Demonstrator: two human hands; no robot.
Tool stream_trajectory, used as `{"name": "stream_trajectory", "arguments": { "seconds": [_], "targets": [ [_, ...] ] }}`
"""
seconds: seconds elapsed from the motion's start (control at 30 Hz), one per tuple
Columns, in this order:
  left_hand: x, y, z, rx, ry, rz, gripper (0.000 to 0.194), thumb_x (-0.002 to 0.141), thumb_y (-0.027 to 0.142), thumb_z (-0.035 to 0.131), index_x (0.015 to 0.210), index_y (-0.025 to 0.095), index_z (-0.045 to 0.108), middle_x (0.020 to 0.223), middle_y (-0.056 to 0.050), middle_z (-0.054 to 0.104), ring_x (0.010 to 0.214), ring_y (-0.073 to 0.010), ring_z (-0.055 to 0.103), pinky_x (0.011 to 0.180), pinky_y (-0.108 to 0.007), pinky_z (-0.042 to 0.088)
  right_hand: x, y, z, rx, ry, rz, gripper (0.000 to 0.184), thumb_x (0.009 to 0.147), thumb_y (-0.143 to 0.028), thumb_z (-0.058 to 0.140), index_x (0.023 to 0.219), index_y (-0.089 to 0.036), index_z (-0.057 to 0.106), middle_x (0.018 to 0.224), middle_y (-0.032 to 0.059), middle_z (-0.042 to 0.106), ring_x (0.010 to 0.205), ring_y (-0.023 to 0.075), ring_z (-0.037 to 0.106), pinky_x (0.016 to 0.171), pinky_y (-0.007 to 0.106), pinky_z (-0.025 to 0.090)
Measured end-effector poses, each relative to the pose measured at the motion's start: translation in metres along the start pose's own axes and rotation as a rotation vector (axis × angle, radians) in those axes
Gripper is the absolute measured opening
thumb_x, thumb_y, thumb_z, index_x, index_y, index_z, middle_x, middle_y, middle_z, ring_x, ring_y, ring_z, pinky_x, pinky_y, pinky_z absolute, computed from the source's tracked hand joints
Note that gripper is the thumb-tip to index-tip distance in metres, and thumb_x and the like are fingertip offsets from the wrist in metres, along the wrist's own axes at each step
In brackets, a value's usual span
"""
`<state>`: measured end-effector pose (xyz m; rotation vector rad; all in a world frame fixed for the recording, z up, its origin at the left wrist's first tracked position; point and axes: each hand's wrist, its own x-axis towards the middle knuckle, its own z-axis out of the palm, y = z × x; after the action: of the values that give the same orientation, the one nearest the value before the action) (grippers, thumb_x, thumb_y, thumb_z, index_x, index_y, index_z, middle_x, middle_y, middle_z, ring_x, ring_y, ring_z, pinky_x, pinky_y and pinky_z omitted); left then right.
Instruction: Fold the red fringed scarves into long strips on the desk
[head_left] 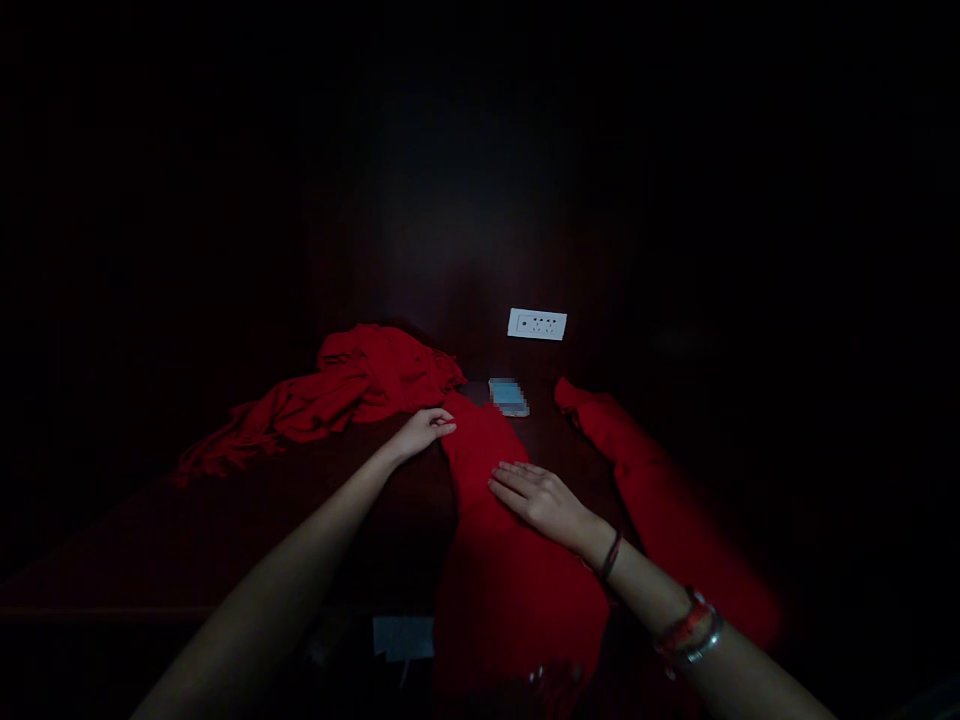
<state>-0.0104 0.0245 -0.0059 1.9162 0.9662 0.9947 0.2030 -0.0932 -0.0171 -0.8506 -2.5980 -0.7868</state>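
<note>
A long red scarf (487, 560) runs from the middle of the dark table toward me, and its fringed end hangs over the front edge. My left hand (421, 434) is at the scarf's left edge near its far end, with thumb and fingers closed on the cloth. Flat on top of the scarf lies my right hand (541, 503), fingers stretched out and holding nothing. To the left, a crumpled red fringed scarf (367, 380) is heaped on the table. Another length of red cloth (660, 490), smooth and folded lengthwise, lies to the right.
Beyond the middle scarf, a phone-like flat object (508, 396) with a blurred light-blue face lies on the table (330, 530). A white socket panel (537, 324) is on the dark wall behind. Something pale (403, 638) shows below the table's front edge. The surroundings are very dark.
</note>
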Motion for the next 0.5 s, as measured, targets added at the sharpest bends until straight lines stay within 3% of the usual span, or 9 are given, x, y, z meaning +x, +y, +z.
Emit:
{"name": "stream_trajectory", "arguments": {
  "seconds": [0.13,0.17,0.2,0.27,0.33,0.37,0.43,0.5],
  "targets": [
    [-0.012,0.012,-0.019,-0.061,-0.282,-0.136,0.024,0.062,0.035,0.057,0.07,0.014,0.051,0.061,0.003,0.051,0.057,-0.0085,0.049,0.056,-0.019,0.036,-0.019,0.016,-0.016,0.28,-0.012,0.061,0.03,0.077,-0.007,0.037,0.097,-0.017,0.057,0.106,0.0044,0.056,0.104,0.0147,0.046,0.088,0.03,0.037],
    [-0.012,0.014,-0.025,-0.032,-0.278,-0.188,0.022,0.064,0.035,0.056,0.071,0.014,0.051,0.062,0.003,0.052,0.057,-0.0085,0.049,0.054,-0.018,0.036,-0.018,0.019,-0.024,0.366,-0.018,0.094,0.031,0.075,-0.005,0.036,0.091,-0.017,0.06,0.105,0.0039,0.057,0.102,0.0136,0.047,0.089,0.029,0.037],
    [-0.012,0.015,-0.03,0.022,-0.214,-0.238,0.02,0.067,0.034,0.053,0.07,0.014,0.051,0.061,0.002,0.053,0.056,-0.0083,0.05,0.053,-0.018,0.036,-0.014,0.023,-0.032,0.446,-0.014,0.134,0.031,0.073,-0.004,0.036,0.084,-0.017,0.062,0.103,0.0035,0.058,0.101,0.0127,0.049,0.088,0.028,0.038],
    [-0.01,0.013,-0.037,0.16,0.02,-0.317,0.02,0.074,0.032,0.045,0.068,0.014,0.05,0.058,0.001,0.052,0.052,-0.008,0.049,0.048,-0.017,0.034,0.003,0.026,-0.048,0.559,0.037,0.242,0.032,0.073,-0.005,0.033,0.077,-0.018,0.062,0.1,0.0029,0.059,0.098,0.0116,0.05,0.088,0.027,0.038],
    [-0.009,0.008,-0.039,0.269,0.221,-0.39,0.024,0.077,0.034,0.04,0.067,0.013,0.049,0.053,0.001,0.049,0.046,-0.0081,0.045,0.044,-0.018,0.031,0.03,0.025,-0.055,0.581,0.111,0.392,0.03,0.076,-0.011,0.033,0.087,-0.017,0.06,0.101,0.004,0.058,0.098,0.0123,0.049,0.088,0.029,0.036],
    [-0.008,0.005,-0.038,0.285,0.256,-0.423,0.026,0.077,0.036,0.04,0.07,0.013,0.049,0.051,0.001,0.048,0.043,-0.0082,0.044,0.042,-0.018,0.029,0.046,0.023,-0.054,0.569,0.095,0.459,0.029,0.078,-0.017,0.034,0.097,-0.017,0.057,0.104,0.0056,0.056,0.099,0.0135,0.048,0.089,0.03,0.035],
    [-0.009,0.0,-0.031,0.234,0.253,-0.455,0.029,0.075,0.04,0.043,0.082,0.013,0.049,0.054,0.001,0.051,0.042,-0.0082,0.044,0.04,-0.018,0.029,0.073,0.014,-0.042,0.518,-0.065,0.573,0.042,0.076,-0.034,0.042,0.115,-0.017,0.044,0.115,0.0102,0.047,0.106,0.0207,0.042,0.089,0.039,0.032],
    [-0.008,-0.004,-0.023,0.157,0.245,-0.431,0.033,0.073,0.036,0.048,0.098,0.014,0.044,0.062,0.001,0.054,0.045,-0.0076,0.047,0.041,-0.017,0.032,0.09,0.003,-0.021,0.451,-0.32,0.673,0.069,0.066,-0.052,0.05,0.125,-0.023,0.03,0.129,0.0133,0.029,0.114,0.0333,0.028,0.085,0.053,0.028]
  ]
}}
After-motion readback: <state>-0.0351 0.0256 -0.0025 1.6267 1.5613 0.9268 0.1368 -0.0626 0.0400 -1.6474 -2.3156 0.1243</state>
